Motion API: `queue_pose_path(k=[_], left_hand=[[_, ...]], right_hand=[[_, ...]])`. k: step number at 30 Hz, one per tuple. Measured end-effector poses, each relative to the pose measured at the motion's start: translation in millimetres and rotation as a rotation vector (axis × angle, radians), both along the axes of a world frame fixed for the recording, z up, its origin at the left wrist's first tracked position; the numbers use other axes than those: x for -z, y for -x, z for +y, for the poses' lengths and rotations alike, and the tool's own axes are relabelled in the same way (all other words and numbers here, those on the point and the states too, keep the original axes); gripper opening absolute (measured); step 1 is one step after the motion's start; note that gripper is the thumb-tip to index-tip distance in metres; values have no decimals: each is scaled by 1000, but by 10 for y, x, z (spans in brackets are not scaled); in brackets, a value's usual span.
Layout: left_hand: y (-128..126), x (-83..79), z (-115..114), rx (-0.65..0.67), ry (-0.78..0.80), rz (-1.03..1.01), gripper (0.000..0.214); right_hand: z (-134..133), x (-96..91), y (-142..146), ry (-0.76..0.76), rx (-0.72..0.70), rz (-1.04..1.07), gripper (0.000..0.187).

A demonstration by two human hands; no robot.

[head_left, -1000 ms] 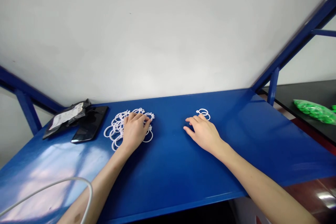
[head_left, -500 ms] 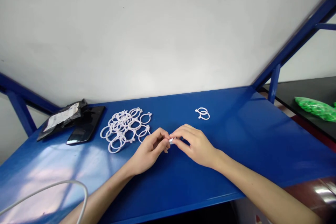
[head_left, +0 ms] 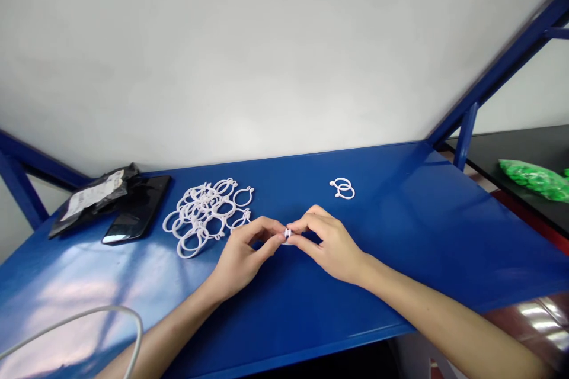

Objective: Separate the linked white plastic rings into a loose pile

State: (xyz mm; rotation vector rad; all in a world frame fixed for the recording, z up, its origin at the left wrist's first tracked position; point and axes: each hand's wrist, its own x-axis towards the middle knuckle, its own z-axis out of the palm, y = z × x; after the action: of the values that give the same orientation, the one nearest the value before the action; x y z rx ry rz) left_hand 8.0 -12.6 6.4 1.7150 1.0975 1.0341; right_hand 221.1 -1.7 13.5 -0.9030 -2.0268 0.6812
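Ring (head_left: 287,234) pinched between both hands

Small white ring sits mid-table, just above the blue table (head_left: 400,260). Left hand (head_left: 242,254) and right hand (head_left: 331,243) are both curled to a fingertip pinch on it. Step appears to be working its clasp. Pile of rings (head_left: 204,216) lies left, linked pair (head_left: 342,188) far right. Further handling calls for steady, fine pressure.

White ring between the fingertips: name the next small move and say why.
Probably press its ends together between both grips. The left hand and right hand each pinch the white ring from one side above the blue table, and most of it is hidden. A pile of rings lies to the left; a pair of rings sits apart, farther right.
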Motion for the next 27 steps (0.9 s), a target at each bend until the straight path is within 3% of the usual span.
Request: queue_pose_path(k=[8,22,27], left_hand=[[4,34,-11,-43,-163,171,10],[-32,117,-71,-34,-392,271,10],[3,42,6,10,-504,389,12]], right_hand=[[12,74,-17,-101,-55,-94,14],[30,90,-64,-333,-126,-378,22],[73,91,-16,-312,-91,-286,18]])
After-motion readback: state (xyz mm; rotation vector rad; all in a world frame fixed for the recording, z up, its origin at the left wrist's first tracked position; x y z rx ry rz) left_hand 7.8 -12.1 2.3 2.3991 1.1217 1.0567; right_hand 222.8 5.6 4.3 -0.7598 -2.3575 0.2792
